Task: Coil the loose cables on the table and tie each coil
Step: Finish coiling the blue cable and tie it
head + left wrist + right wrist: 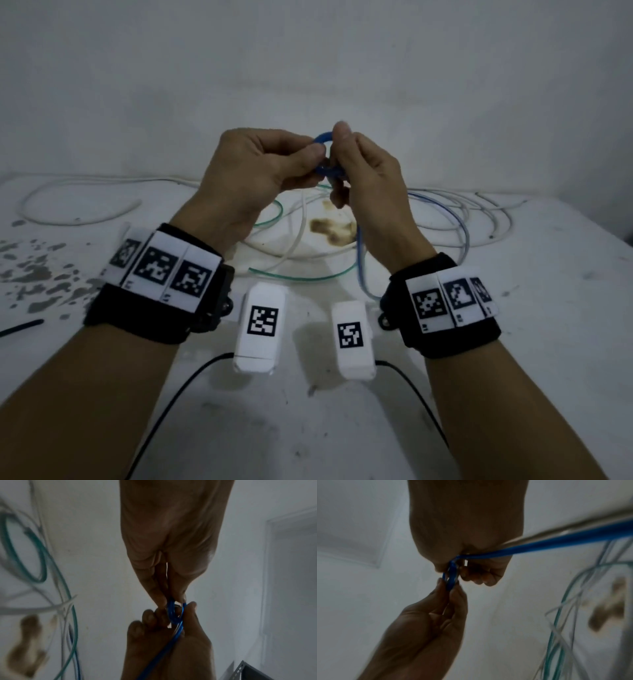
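A blue cable (323, 137) is wound into a small tight loop held above the table between both hands. My left hand (317, 156) pinches the loop's near side between thumb and forefinger. My right hand (337, 140) pinches its far side, with the other fingers curled below. The left wrist view shows the blue loop (173, 613) between the left fingertips (162, 599) and the right hand (171, 642). In the right wrist view the loop (451, 579) sits under the right hand (452, 566), and the blue cable's tail (556, 540) runs off to the right. That tail (359, 255) hangs down to the table.
On the white table (548, 308) lie a green cable (301, 277), white cables at left (78, 221) and right (486, 214), and a brown stain (329, 229). A black stick (20, 327) lies at the left edge. A white wall stands close behind.
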`<act>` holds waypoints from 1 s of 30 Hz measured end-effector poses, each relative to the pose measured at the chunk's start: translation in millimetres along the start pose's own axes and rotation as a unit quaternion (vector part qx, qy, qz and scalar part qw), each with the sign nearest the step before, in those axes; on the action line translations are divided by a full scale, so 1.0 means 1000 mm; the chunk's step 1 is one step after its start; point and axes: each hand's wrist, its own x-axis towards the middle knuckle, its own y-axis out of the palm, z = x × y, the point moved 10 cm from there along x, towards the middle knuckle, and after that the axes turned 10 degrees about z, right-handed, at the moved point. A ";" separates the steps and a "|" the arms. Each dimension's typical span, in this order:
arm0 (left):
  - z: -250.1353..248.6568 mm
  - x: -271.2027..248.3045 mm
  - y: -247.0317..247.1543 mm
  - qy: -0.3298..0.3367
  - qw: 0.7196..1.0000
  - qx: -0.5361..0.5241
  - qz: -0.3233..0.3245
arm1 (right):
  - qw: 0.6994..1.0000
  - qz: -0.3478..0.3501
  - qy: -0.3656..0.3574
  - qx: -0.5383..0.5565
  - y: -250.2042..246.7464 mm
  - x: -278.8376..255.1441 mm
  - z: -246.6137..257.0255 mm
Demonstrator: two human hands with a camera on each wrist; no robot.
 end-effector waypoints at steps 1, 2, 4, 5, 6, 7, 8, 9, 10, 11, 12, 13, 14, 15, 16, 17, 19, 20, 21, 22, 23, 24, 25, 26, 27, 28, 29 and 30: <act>0.002 0.000 0.000 0.002 0.999 -0.033 -0.015 | 0.998 -0.014 0.017 0.058 0.002 -0.001 -0.005; 0.005 -0.001 0.000 -0.002 0.998 -0.062 -0.025 | 0.996 -0.024 0.028 0.086 0.005 -0.001 -0.009; 0.011 -0.002 0.003 -0.021 0.995 -0.096 -0.014 | 0.996 -0.032 0.018 0.079 0.007 -0.002 -0.009; 0.012 -0.003 0.005 -0.034 0.995 -0.093 0.004 | 0.998 -0.030 0.007 0.057 0.006 -0.002 -0.007; 0.012 -0.003 0.007 -0.047 0.996 -0.070 0.026 | 1.000 -0.023 -0.004 0.021 0.004 -0.002 -0.004; 0.011 -0.004 0.008 -0.058 0.997 -0.027 0.045 | 1.000 -0.010 -0.010 -0.028 0.003 -0.002 -0.001; 0.009 -0.006 0.008 -0.067 0.996 0.028 0.058 | 0.996 0.009 -0.009 -0.083 0.002 -0.002 0.001; 0.008 -0.006 0.008 -0.072 0.992 0.077 0.070 | 0.991 0.031 -0.008 -0.133 0.001 -0.001 0.004; 0.007 -0.006 0.008 -0.077 0.988 0.105 0.080 | 0.983 0.053 -0.008 -0.174 0.001 0.000 0.006; 0.007 -0.007 0.009 -0.081 0.987 0.110 0.087 | 0.976 0.070 -0.006 -0.204 0.001 0.000 0.008; 0.006 -0.008 0.010 -0.080 0.988 0.097 0.088 | 0.973 0.078 -0.005 -0.219 0.001 0.001 0.009; 0.004 -0.008 0.010 -0.073 0.991 0.078 0.081 | 0.973 0.075 -0.006 -0.217 0.000 0.002 0.011; 0.001 -0.007 0.010 -0.060 0.994 0.056 0.067 | 0.979 0.061 -0.010 -0.196 0.000 0.002 0.012; -0.001 -0.005 0.008 -0.046 0.997 0.032 0.049 | 0.988 0.039 -0.013 -0.152 0.000 0.002 0.013; -0.002 -0.004 0.005 -0.036 0.999 0.002 0.031 | 0.996 0.013 -0.010 -0.089 0.002 0.000 0.013; -0.002 -0.003 0.003 -0.031 0.999 -0.031 0.016 | 1.000 -0.013 -0.001 -0.024 0.005 -0.002 0.011; 0.002 -0.002 0.000 -0.035 0.996 -0.085 0.006 | 0.997 -0.047 0.017 0.062 0.015 -0.006 0.006; 0.004 -0.002 -0.001 -0.039 0.995 -0.094 0.015 | 0.996 -0.053 0.020 0.069 0.018 -0.007 0.005; 0.005 -0.002 -0.001 -0.044 0.995 -0.088 0.030 | 0.997 -0.047 0.014 0.055 0.021 -0.007 0.006; 0.005 -0.002 -0.002 -0.047 0.995 -0.067 0.049 | 0.999 -0.035 0.004 0.030 0.022 -0.006 0.007; 0.005 -0.002 -0.002 -0.050 0.996 -0.032 0.068 | 1.000 -0.020 -0.005 -0.004 0.022 -0.004 0.008; 0.005 -0.002 -0.002 -0.054 0.995 0.009 0.086 | 0.999 -0.003 -0.008 -0.043 0.021 -0.002 0.008; 0.006 -0.002 -0.003 -0.059 0.992 0.046 0.101 | 0.996 0.016 -0.004 -0.082 0.020 0.000 0.007; 0.007 -0.002 -0.003 -0.066 0.989 0.071 0.111 | 0.993 0.038 0.003 -0.113 0.019 0.001 0.004; 0.010 -0.002 -0.004 -0.075 0.987 0.083 0.113 | 0.989 0.060 0.015 -0.132 0.019 0.002 -0.001; 0.012 -0.001 -0.004 -0.082 0.987 0.088 0.109 | 0.987 0.079 0.031 -0.140 0.018 0.003 -0.006; 0.013 -0.001 -0.005 -0.083 0.988 0.090 0.097 | 0.985 0.090 0.047 -0.140 0.017 0.003 -0.012; 0.014 0.000 -0.006 -0.081 0.990 0.086 0.078 | 0.985 0.090 0.058 -0.132 0.016 0.004 -0.016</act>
